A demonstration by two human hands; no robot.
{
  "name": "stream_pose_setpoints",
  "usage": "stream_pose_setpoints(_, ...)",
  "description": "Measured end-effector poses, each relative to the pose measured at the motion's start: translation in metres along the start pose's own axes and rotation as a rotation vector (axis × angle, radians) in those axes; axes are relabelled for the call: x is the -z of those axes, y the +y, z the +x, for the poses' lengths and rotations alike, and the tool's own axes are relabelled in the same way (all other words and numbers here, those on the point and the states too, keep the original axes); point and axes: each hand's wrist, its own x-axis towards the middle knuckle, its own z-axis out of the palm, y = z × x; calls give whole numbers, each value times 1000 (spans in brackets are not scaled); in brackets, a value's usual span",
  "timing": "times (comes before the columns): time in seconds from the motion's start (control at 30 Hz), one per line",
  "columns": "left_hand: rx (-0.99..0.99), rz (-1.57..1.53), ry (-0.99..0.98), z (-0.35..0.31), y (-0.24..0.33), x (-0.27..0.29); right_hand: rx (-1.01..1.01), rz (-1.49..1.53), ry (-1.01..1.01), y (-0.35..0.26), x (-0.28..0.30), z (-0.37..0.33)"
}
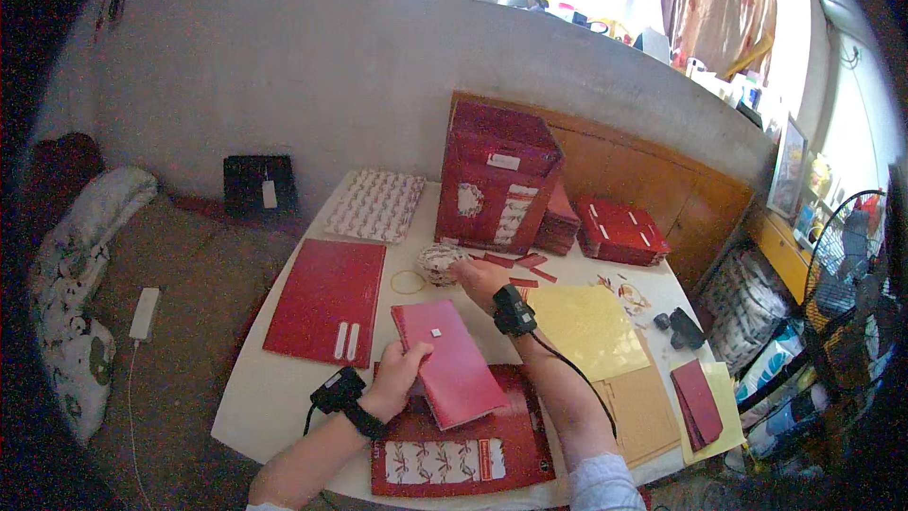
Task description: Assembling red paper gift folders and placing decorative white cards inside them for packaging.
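Note:
My left hand [399, 380] grips the left edge of a pinkish-red rectangular card piece [456, 374], its thumb on top. A small white square sits on the card's upper half. My right hand [480, 284] reaches past the card to a round white patterned bundle [439, 263]. Its fingers are drawn together at the bundle's edge; what they pinch, if anything, is too small to make out. Under the card lies a dark red printed sheet [522, 435] with a white patterned panel, partly covered by the card and my left hand.
A flat red panel [322, 298] and a patterned white pad [376, 206] lie left on the white table [248, 397]. Behind stand a tall red box [487, 180] and stacked red cartons [619, 230]. Yellow sheets [591, 331] lie right; a fan [846, 274] stands beyond.

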Motion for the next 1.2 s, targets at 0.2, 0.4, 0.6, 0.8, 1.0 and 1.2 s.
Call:
stream_pose_setpoints(0.2,-30,5,-10,-4,4,-3,-374,361,49,-17,50,5)
stream_pose_setpoints(0.4,-4,56,-49,-11,14,-12,-416,1033,182,-53,118,-21)
stream_pose_setpoints(0.6,63,76,-168,-8,-4,-1,-630,1133,19,-94,158,-58)
stream_pose_setpoints(0.8,-54,315,-326,-28,12,-18,-829,1258,-16,-119,183,-86)
stream_pose_setpoints(1.0,-193,435,-552,-34,13,-21,-889,1192,-68,-132,184,-94)
stream_pose_setpoints(1.2,-315,280,-658,-37,6,-22,-809,1116,-9,-142,183,-94)
